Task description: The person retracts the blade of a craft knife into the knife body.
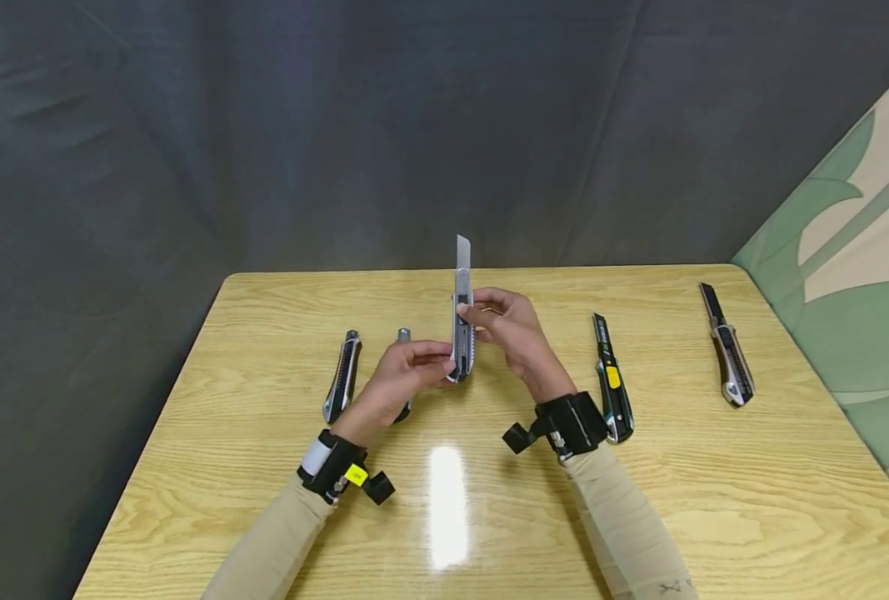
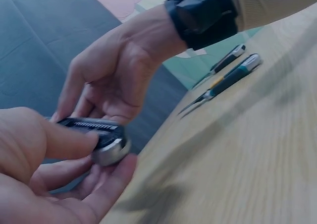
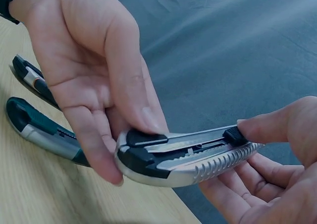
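Note:
A silver utility knife [image 1: 463,333] is held up between both hands, its wide blade [image 1: 463,252] extended and pointing away from me. My left hand [image 1: 407,375] pinches the black-capped rear end between thumb and fingers. With the right hand [image 1: 515,333] I grip the knife farther forward, the thumb on its black slider [image 3: 235,136] and the fingers underneath. In the right wrist view the ribbed silver edge and the slot along the body face the camera. The left wrist view has the knife's rounded end [image 2: 113,152] between the left thumb and fingers.
On the wooden table [image 1: 264,517] lie a grey-black utility knife [image 1: 342,377] at left and another knife [image 1: 403,335] partly behind my left hand. A black knife with a yellow slider [image 1: 613,379] and a black-bladed silver one [image 1: 731,358] lie at right. A dark curtain [image 1: 414,125] hangs behind.

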Tool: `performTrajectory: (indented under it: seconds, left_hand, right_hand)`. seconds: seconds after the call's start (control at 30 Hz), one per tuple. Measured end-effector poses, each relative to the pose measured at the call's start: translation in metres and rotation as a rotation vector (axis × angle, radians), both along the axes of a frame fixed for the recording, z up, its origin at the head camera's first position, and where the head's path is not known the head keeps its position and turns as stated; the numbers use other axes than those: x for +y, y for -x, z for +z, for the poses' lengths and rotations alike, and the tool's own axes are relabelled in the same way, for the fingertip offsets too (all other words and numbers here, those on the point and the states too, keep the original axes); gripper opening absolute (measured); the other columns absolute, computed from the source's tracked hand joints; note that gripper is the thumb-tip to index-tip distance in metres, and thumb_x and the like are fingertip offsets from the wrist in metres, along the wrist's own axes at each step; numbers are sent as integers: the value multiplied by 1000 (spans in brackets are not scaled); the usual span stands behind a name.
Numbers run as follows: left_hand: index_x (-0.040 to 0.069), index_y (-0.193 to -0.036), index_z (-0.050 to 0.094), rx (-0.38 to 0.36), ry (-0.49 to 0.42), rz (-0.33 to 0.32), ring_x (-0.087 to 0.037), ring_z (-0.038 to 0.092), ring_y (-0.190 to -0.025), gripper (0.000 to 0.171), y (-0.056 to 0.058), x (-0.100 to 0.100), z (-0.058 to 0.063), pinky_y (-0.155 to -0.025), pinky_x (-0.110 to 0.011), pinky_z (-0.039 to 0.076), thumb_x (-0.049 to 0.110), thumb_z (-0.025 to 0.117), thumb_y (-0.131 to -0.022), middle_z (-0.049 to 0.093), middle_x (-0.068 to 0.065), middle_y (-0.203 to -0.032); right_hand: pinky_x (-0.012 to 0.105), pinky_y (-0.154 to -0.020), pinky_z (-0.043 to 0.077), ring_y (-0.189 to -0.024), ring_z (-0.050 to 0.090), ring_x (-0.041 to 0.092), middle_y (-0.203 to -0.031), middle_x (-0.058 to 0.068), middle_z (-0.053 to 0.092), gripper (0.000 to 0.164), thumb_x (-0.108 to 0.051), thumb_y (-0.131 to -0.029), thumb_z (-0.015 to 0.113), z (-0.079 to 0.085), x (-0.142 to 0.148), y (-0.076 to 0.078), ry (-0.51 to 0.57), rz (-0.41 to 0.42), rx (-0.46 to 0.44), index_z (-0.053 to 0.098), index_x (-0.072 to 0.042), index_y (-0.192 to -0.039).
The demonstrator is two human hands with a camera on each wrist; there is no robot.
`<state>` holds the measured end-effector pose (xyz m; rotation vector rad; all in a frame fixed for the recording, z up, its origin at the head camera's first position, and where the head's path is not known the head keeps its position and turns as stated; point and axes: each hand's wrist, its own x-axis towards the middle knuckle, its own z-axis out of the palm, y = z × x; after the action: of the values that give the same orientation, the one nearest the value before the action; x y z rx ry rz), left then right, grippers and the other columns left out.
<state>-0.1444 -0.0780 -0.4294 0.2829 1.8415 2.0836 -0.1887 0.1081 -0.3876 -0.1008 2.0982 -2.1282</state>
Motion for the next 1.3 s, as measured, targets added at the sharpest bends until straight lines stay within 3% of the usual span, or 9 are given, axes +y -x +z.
performTrajectory:
  seconds: [0.1, 0.27, 0.67, 0.83, 1.1, 1.3]
  left_hand:
    - [-1, -117, 62, 6, 16, 44, -28, 64, -92, 30, -1, 3, -1, -91, -53, 52, 4, 63, -88, 64, -22, -107]
    - [1, -114, 65, -5, 39, 86, -29, 64, -89, 28, -3, 5, 0, -89, -51, 55, 2, 64, -86, 65, -21, -102]
    - [-6, -119, 60, -60, 39, 52, -32, 61, -94, 33, -5, 4, 5, -97, -61, 45, -2, 61, -87, 61, -28, -109]
    - [-3, -118, 62, -67, 39, 66, -29, 62, -92, 32, -4, 5, 1, -97, -59, 46, 1, 63, -86, 62, -24, -107]
    - [-1, -116, 63, -13, 70, 68, -28, 62, -91, 30, -6, 2, 1, -90, -52, 53, 4, 64, -86, 63, -22, -104]
    - [-3, -117, 62, -33, 64, 71, -28, 62, -92, 32, -7, 1, 5, -91, -50, 54, 1, 64, -86, 62, -24, -107]
  right_hand:
    - [37, -77, 59, -85, 63, 23, -94, 10, 63, 29, -14, -83, 70, 0, -1, 0, 7, 2, 3, 64, -2, -108]
    - [31, -77, 59, -87, 63, 24, -97, 11, 62, 28, -13, -84, 70, 1, -2, -2, 2, 13, 1, 64, -2, -108]
    - [25, -68, 58, -82, 64, 23, -98, 14, 61, 31, -12, -84, 69, -1, -2, -7, -52, 48, 67, 61, 0, -112]
    - [24, -65, 56, -81, 64, 22, -99, 15, 61, 31, -11, -84, 69, -3, -2, -7, -55, 53, 75, 61, 0, -112]
    - [24, -67, 57, -83, 64, 22, -102, 17, 60, 34, -7, -84, 68, -6, -3, -7, -28, 68, 62, 59, 1, -115]
    - [23, -69, 57, -82, 64, 20, -99, 13, 60, 36, -4, -82, 69, -5, -5, -7, 2, 77, 70, 58, 2, -116]
